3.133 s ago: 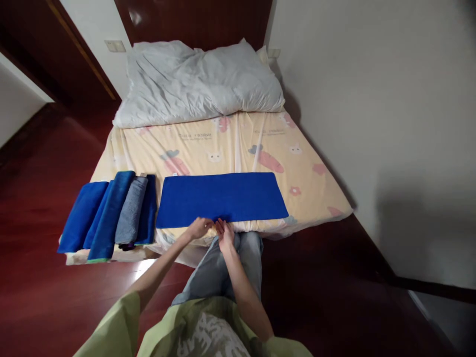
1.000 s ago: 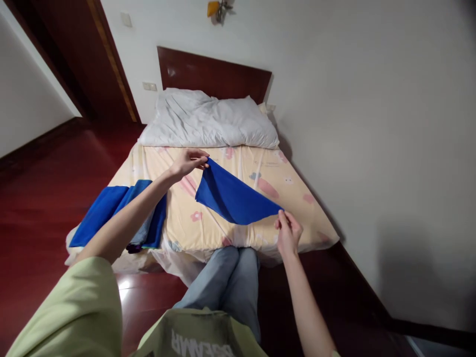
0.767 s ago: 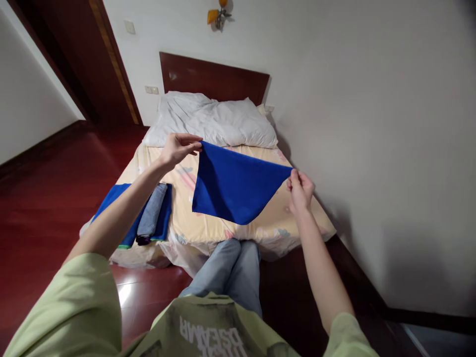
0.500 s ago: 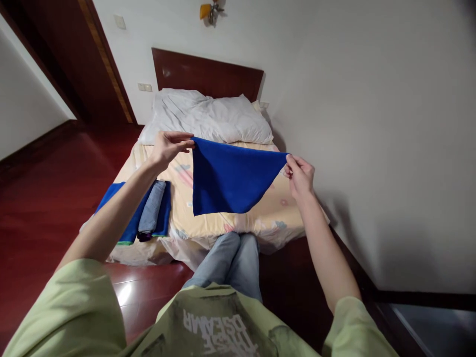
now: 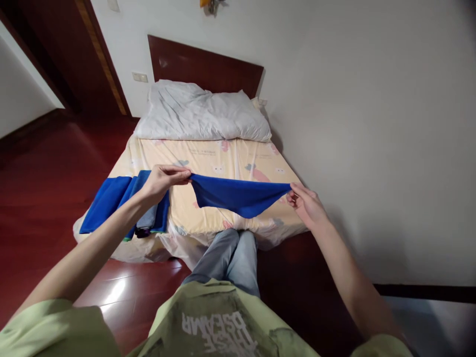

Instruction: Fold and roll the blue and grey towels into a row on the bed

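A blue cloth [image 5: 240, 196] is stretched between my two hands above the bed, its lower edge hanging and curving. My left hand [image 5: 163, 181] pinches its upper left corner, and my right hand [image 5: 305, 201] grips the upper right corner. On the left side of the bed lie folded blue cloths [image 5: 106, 203] and a rolled grey-blue item [image 5: 146, 218], partly hidden behind my left forearm.
The bed [image 5: 208, 161] has a pale yellow patterned sheet, with white pillows [image 5: 201, 114] against a dark red headboard [image 5: 204, 62]. A wall [image 5: 372, 124] stands close on the right. My legs touch the bed's front edge.
Both hands have moved down with the blue cloth, which now hangs shorter and more bunched. The view has tilted slightly downward, and more of the folded cloths shows at left.
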Demonstrator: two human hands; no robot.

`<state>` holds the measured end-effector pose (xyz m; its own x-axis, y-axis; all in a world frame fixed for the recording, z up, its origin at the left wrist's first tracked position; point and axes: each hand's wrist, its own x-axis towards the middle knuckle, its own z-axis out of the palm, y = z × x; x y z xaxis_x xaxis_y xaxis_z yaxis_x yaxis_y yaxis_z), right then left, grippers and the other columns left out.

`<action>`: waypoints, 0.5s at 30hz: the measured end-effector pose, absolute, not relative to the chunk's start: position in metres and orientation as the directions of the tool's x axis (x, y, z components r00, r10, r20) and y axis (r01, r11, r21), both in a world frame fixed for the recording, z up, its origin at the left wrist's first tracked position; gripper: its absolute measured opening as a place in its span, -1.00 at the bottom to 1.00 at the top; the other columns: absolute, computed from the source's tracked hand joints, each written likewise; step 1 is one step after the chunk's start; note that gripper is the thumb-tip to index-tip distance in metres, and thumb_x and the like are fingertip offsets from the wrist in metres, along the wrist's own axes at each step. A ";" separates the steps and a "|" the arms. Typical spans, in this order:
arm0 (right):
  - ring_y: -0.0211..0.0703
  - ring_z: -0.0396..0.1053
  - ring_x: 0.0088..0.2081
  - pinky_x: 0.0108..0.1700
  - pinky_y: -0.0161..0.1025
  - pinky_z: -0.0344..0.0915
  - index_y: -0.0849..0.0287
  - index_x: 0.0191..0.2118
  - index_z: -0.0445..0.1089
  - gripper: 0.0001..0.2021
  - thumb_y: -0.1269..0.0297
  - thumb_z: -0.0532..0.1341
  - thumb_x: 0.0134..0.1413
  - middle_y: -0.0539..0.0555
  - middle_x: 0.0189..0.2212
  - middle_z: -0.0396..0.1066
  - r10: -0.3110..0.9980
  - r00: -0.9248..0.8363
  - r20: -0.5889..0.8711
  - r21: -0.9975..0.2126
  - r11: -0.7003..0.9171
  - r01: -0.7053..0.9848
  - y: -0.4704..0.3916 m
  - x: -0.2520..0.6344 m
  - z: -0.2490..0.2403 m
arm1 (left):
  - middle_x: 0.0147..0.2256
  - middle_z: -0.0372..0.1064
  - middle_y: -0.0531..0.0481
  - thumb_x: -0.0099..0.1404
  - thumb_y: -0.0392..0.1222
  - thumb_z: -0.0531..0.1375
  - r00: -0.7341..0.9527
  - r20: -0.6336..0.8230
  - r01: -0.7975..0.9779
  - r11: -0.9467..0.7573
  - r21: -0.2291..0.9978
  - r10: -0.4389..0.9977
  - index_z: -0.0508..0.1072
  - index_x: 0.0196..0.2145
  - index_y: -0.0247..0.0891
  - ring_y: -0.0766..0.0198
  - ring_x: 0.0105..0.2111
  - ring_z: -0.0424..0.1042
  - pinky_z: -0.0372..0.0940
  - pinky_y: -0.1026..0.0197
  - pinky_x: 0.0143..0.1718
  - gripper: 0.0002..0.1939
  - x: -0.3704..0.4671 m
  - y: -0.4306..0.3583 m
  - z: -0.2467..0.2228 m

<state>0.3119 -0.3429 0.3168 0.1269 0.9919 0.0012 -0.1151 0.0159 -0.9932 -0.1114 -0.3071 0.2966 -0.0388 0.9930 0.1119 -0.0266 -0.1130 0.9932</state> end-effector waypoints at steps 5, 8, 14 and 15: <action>-0.37 0.29 -0.52 -0.52 -0.37 0.20 0.19 -0.48 0.37 -0.57 0.04 0.56 -0.21 -0.08 -0.56 0.29 0.990 0.036 -0.139 -0.987 -0.135 -0.089 -0.343 0.303 0.293 | -0.32 0.61 -0.16 -0.17 0.04 0.58 0.010 -0.046 -0.048 0.047 0.998 0.999 0.66 -0.12 -0.28 0.00 -0.27 0.63 0.55 -0.05 -0.03 -0.36 -0.123 -0.328 0.265; -0.36 0.29 -0.54 -0.52 -0.37 0.25 0.20 -0.48 0.38 -0.60 0.11 0.57 -0.24 -0.08 -0.58 0.31 0.980 0.026 -0.197 -0.974 -0.192 -0.120 -0.320 0.295 0.280 | -0.30 0.61 -0.22 -0.21 0.06 0.59 0.006 -0.114 -0.062 0.114 0.992 0.994 0.67 -0.25 -0.33 -0.02 -0.27 0.63 0.54 -0.05 0.00 -0.42 -0.128 -0.318 0.251; -0.29 0.40 -0.52 -0.51 -0.38 0.35 0.19 -0.53 0.37 -0.67 0.24 0.55 -0.26 -0.07 -0.64 0.32 0.971 0.153 -0.182 -0.971 -0.153 -0.185 -0.236 0.261 0.273 | -0.33 0.60 -0.20 -0.27 0.01 0.61 -0.139 -0.027 -0.183 0.001 0.983 0.990 0.62 -0.24 -0.42 0.07 -0.30 0.63 0.53 -0.01 0.01 -0.35 -0.132 -0.261 0.252; -0.27 0.43 -0.50 -0.49 -0.38 0.38 0.19 -0.54 0.36 -0.66 0.24 0.55 -0.26 -0.07 -0.64 0.31 0.975 0.171 -0.139 -0.976 -0.106 -0.188 -0.222 0.255 0.275 | -0.34 0.60 -0.19 -0.26 0.01 0.60 -0.168 0.007 -0.187 -0.039 0.982 0.986 0.62 -0.23 -0.43 0.08 -0.30 0.62 0.52 0.00 0.02 -0.34 -0.132 -0.250 0.258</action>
<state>0.2547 -0.2225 0.2754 0.1712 0.9754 -0.1387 -0.1881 -0.1058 -0.9764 -0.1323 -0.2501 0.2577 -0.1682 0.9857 0.0069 -0.1874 -0.0389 0.9815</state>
